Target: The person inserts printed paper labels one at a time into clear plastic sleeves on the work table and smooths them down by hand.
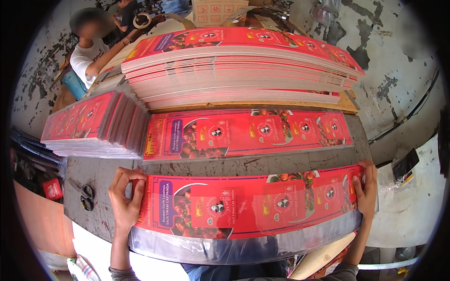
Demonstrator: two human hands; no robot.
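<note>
A long red printed sheet (248,206) with panda logos and food pictures lies across the near side of the table. Clear plastic film (243,250) shows along its near edge, hanging toward my body. My left hand (126,194) pinches the sheet's left end, thumb on top. At the opposite end, my right hand (365,189) grips the corner, also with the thumb above. Just beyond lies a similar plastic-covered red strip (243,133), flat on the table.
Behind rises a tall stack of red printed sheets (243,70) on a wooden board. A shorter stack in plastic (93,124) stands at the left. Black-handled scissors (86,194) lie on the grey table (103,171). Another person (91,51) sits at the far left.
</note>
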